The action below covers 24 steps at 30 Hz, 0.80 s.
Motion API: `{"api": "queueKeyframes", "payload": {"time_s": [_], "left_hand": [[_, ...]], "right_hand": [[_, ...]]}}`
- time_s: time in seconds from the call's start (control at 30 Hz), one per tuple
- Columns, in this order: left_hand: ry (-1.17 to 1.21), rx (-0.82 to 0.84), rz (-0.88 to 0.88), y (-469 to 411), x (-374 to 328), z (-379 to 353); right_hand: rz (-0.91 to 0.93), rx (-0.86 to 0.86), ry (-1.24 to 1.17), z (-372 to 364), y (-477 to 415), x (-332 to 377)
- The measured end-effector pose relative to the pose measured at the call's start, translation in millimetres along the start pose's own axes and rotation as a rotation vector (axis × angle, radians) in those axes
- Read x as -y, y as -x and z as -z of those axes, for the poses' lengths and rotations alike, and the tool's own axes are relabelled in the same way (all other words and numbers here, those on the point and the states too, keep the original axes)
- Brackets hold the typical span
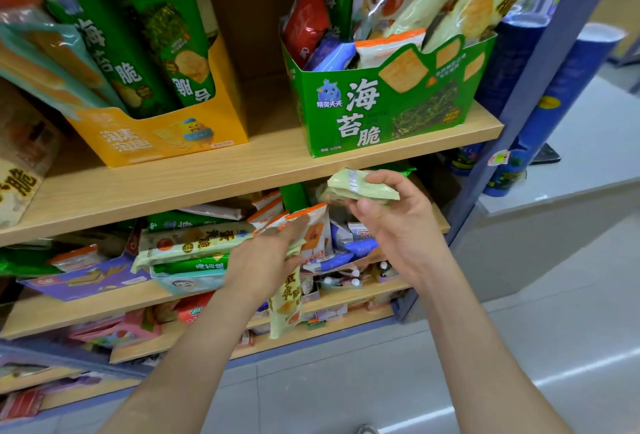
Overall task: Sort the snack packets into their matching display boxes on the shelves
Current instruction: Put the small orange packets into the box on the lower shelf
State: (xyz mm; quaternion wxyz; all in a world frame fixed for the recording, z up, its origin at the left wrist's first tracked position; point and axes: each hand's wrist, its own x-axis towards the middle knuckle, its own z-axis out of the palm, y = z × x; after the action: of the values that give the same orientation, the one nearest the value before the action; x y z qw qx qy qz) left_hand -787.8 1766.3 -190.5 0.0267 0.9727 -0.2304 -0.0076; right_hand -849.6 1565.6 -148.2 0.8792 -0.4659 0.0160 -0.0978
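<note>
My right hand [398, 222] grips a pale green snack packet [360, 186] just below the front edge of the upper shelf. My left hand [266, 260] holds a long pale yellow-green cracker packet [287, 305] that hangs down in front of the second shelf, together with an orange-topped white packet [313, 229]. Above, a green display box [349, 111] on the upper shelf is crammed with mixed packets. A yellow display box [166, 139] to its left holds tall green seaweed packets [166, 35].
The second shelf [104, 309] carries a jumble of packets and a purple display box [86, 277]. Lower shelves hold more snacks. A blue-grey shelf post [512, 115] stands at the right, with blue tubes [561, 94] behind it. Grey tiled floor lies below.
</note>
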Motion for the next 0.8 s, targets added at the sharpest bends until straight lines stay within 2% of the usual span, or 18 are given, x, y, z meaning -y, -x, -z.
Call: {"api": "queueKeyframes", "payload": {"time_s": [0.1, 0.2, 0.4, 0.53, 0.6, 0.7, 0.73, 0.8], "left_hand": [[0.002, -0.006, -0.039, 4.4, -0.7, -1.0], [0.042, -0.056, -0.054, 13.7, 1.1, 3.4], [0.079, -0.145, -0.023, 21.6, 15.3, 19.7], [0.023, -0.053, -0.036, 19.4, 8.5, 16.1], [0.06, -0.107, 0.013, 22.5, 9.0, 22.5], [0.223, -0.169, 0.109, 28.6, 17.8, 52.3], [0.285, -0.166, 0.134, 31.0, 22.8, 64.2], [0.435, -0.149, 0.202, 36.6, 33.8, 89.5]], "right_hand": [[0.032, 0.035, -0.051, 5.1, 8.1, 16.6], [0.072, -0.034, -0.093, 2.2, 18.7, 39.6], [0.287, -0.235, 0.505, -6.9, 11.0, 74.4], [0.301, -0.267, 0.535, -9.8, 7.0, 68.7], [0.262, -0.228, 0.405, -10.0, 7.2, 67.9], [0.038, -0.084, 0.141, -14.9, 5.9, 63.8], [-0.022, -0.052, 0.148, -17.2, 5.4, 59.3], [-0.06, -0.013, 0.312, -24.0, 4.8, 47.1]]}}
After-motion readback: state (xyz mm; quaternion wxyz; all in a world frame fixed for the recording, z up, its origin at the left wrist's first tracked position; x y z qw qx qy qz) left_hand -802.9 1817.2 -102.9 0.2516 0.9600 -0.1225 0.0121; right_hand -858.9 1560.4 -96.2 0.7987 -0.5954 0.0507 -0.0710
